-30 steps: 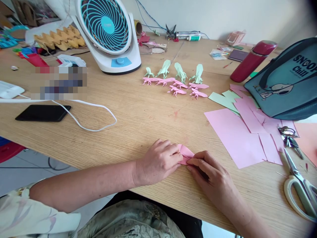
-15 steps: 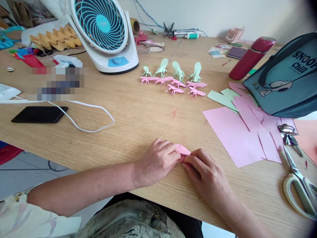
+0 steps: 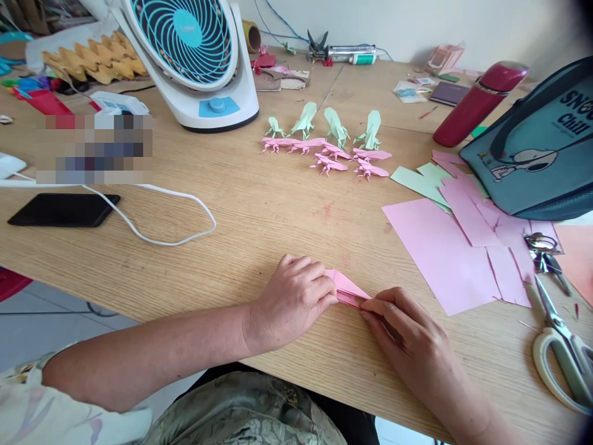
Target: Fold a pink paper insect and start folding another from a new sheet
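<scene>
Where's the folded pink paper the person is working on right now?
In the head view, the folded pink paper is just right of and below centre, above the wooden table, between the left hand and the right hand.

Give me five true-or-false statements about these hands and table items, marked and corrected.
1. The left hand and right hand both hold the folded pink paper. True.
2. The right hand holds the scissors. False: they lie on the table.
3. The green paper insects stand farther from the person than the pink paper insects. True.
4. The fan stands right of the teal bag. False: it stands left.
5. A white cable crosses the black smartphone. True.
</scene>
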Motion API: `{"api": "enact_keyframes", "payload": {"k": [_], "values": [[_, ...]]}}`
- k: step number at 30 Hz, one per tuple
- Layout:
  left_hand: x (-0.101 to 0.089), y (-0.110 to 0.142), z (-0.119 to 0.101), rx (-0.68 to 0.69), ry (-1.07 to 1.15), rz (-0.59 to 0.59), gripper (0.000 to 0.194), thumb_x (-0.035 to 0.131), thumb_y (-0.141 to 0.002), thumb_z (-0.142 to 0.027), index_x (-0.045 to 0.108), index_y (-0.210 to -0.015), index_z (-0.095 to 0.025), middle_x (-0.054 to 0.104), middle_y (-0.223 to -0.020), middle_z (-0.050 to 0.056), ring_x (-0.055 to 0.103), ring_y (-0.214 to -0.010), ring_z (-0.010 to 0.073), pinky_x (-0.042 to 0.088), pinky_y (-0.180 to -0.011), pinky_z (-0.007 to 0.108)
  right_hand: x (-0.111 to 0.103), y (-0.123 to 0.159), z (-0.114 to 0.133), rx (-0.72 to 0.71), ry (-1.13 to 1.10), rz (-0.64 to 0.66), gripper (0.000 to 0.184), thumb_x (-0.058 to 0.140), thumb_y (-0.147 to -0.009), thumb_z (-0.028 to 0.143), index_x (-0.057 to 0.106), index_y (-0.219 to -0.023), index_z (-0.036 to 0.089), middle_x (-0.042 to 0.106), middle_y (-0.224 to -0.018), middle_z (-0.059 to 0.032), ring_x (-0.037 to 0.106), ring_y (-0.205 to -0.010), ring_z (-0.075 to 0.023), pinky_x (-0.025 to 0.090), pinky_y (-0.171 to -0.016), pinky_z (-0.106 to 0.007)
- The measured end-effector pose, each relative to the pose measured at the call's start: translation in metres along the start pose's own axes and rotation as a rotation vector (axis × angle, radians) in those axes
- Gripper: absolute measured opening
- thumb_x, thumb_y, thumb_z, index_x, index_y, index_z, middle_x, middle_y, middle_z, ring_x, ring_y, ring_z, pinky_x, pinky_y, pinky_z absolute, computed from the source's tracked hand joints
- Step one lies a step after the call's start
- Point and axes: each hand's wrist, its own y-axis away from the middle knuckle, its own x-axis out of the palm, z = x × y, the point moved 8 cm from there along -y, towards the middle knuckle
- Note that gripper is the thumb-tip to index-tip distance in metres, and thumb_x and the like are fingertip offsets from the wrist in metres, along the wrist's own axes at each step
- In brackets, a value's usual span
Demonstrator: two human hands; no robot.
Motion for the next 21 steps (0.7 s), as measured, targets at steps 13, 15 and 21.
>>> {"api": "enact_keyframes", "payload": {"k": [13, 15, 21], "values": [[-0.001, -0.002, 0.003, -0.027, 0.064, 0.011, 0.020, 0.057, -0.098, -0.026, 0.065, -0.082, -0.018, 0.066, -0.086, 0.000, 0.056, -0.085, 0.0164, 0.034, -0.080, 0.033, 0.004, -0.006, -0.005, 0.108, -0.045, 0.022, 0.011, 0.054, -0.097, 0.020, 0.065, -0.097, 0.024, 0.057, -0.092, -0.0033, 0.060, -0.078, -0.0149, 0.050, -0.068, -0.029], [-0.002, -0.002, 0.003, -0.027, 0.069, 0.001, 0.020, 0.057, -0.098, -0.025, 0.065, -0.081, -0.018, 0.066, -0.085, 0.001, 0.056, -0.085, 0.0167, 0.034, -0.080, 0.033, 0.005, -0.006, -0.005, 0.107, -0.040, 0.008, 0.012, 0.054, -0.097, 0.019, 0.065, -0.095, 0.023, 0.057, -0.090, -0.0034, 0.059, -0.079, -0.0159, 0.049, -0.069, -0.031], [-0.001, -0.001, 0.006, -0.041, 0.087, 0.008, 0.017, 0.058, -0.097, -0.025, 0.061, -0.082, -0.018, 0.066, -0.086, 0.000, 0.056, -0.084, 0.0162, 0.033, -0.079, 0.033, 0.007, -0.006, -0.009, 0.135, -0.012, 0.010, 0.013, 0.053, -0.098, 0.023, 0.065, -0.092, 0.023, 0.058, -0.087, -0.0035, 0.058, -0.079, -0.0174, 0.047, -0.069, -0.033]]}}
